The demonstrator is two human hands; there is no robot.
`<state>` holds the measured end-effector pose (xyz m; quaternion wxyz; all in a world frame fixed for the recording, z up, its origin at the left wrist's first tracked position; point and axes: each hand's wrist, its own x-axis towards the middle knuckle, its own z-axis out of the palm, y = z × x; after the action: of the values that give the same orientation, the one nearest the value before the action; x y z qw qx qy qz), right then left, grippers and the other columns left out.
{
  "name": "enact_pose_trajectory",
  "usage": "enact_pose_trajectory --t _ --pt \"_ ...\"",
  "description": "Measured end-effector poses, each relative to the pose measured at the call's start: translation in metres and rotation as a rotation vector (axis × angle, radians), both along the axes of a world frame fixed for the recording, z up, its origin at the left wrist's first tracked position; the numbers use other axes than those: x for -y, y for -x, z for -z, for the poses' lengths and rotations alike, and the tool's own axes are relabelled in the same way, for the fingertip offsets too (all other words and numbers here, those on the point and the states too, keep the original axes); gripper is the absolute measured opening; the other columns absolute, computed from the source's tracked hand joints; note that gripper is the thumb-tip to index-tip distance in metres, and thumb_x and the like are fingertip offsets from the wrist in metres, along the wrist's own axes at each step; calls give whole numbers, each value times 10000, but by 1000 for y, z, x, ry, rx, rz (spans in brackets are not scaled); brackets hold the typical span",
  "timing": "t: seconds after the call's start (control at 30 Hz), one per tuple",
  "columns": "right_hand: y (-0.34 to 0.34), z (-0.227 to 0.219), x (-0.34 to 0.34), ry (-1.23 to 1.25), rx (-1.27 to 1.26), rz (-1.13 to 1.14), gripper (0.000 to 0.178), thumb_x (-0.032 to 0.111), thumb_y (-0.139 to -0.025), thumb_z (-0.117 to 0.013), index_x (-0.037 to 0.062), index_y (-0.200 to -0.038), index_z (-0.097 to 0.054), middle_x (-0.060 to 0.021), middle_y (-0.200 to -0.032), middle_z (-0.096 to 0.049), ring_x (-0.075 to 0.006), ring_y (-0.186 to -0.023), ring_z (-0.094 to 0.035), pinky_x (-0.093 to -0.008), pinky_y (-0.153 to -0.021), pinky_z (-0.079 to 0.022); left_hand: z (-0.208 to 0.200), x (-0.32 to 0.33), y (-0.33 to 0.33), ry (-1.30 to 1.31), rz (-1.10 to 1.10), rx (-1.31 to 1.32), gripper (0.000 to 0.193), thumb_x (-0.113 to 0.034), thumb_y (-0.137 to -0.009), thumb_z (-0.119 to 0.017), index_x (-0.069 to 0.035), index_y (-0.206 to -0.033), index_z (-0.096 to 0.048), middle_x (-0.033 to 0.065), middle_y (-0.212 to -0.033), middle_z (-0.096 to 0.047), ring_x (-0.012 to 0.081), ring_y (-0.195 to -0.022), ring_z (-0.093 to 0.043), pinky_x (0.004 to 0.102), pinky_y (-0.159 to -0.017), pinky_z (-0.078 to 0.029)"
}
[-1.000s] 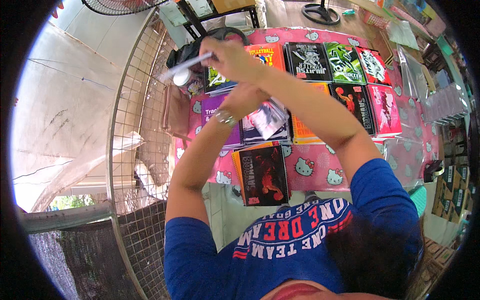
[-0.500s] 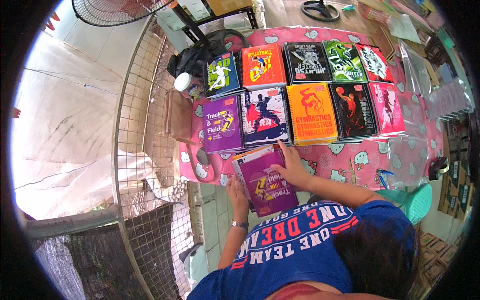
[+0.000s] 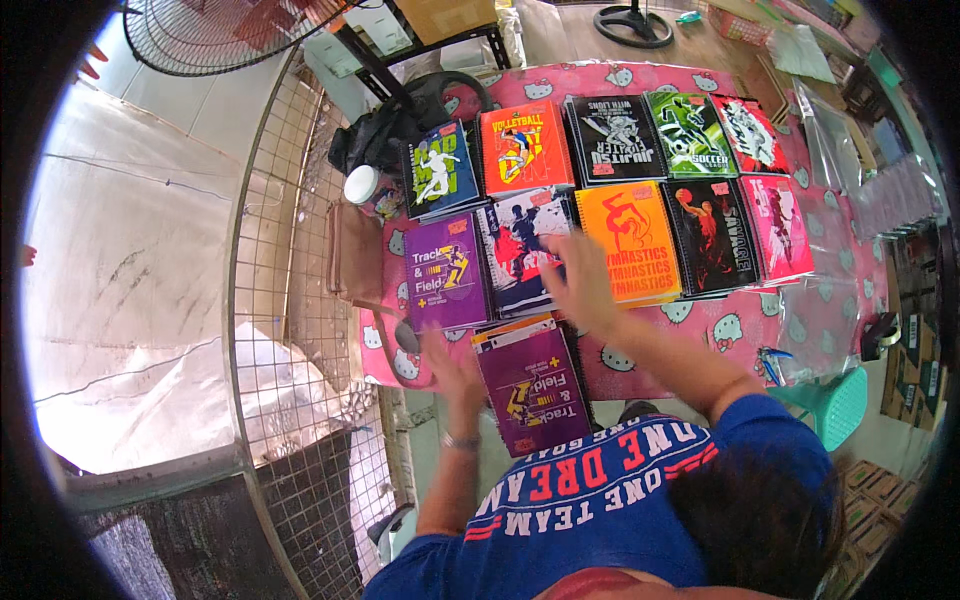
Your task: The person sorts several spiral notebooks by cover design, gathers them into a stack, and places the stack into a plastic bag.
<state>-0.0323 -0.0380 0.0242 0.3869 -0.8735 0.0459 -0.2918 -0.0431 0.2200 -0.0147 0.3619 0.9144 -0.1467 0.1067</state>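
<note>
A stack of spiral notebooks with a purple top notebook (image 3: 530, 388) sits at the table's near edge, close to my body, its cover upside down to me. Just left of the stack, my left hand (image 3: 455, 375) is off it, fingers apart and blurred by motion. Beyond the stack, my right hand (image 3: 585, 285) reaches forward with fingers stretched out, over the near right corner of a white notebook with a dark figure (image 3: 522, 240). Neither hand holds anything. Beside that notebook lie another purple notebook (image 3: 445, 275) and an orange notebook (image 3: 628, 235).
Behind runs a row with a blue notebook (image 3: 437, 170), a red-orange one (image 3: 525, 150) and a black one (image 3: 613, 140). A white-lidded jar (image 3: 362, 184) and a brown bag (image 3: 353, 250) stand left. Blue-handled pliers (image 3: 772, 365) lie right, near a green stool (image 3: 838, 405).
Both hands have let go of the near stack. My right hand has moved forward over the white notebook, my left hand slightly left. The near stack now sits straighter and nearer to me.
</note>
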Motion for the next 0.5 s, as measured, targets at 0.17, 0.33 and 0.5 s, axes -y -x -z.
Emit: enact_pose_trajectory --t 0.17,0.33,0.5 --pt "-201 8 18 56 -153 159 361 286 -872 -566 -13 -1073 -575 -191 -956 -601 -364 -883 -586 -462 -751 -474 -3 21 -250 275 -105 27 490 -238 -852 -662 60 -1202 -492 221 -1220 -519 345 -1161 -477 402 -996 -351" --pt "-225 22 0 582 -676 314 554 399 -856 -548 -31 -1205 -554 -239 -1186 -553 -422 -1061 -550 -563 -835 -470 8 72 -318 -249 -307 -226 504 -261 -784 -721 70 -1104 -516 235 -1073 -615 388 -956 -594 422 -870 -454" --pt "-237 -16 20 315 -726 -119 398 244 -782 -563 -19 -1072 -635 -255 -1155 -591 -344 -1056 -605 -453 -827 -512 -54 33 -300 194 -140 -253 294 -105 -837 -626 47 -1084 -581 147 -1029 -639 252 -899 -622 385 -770 -495"
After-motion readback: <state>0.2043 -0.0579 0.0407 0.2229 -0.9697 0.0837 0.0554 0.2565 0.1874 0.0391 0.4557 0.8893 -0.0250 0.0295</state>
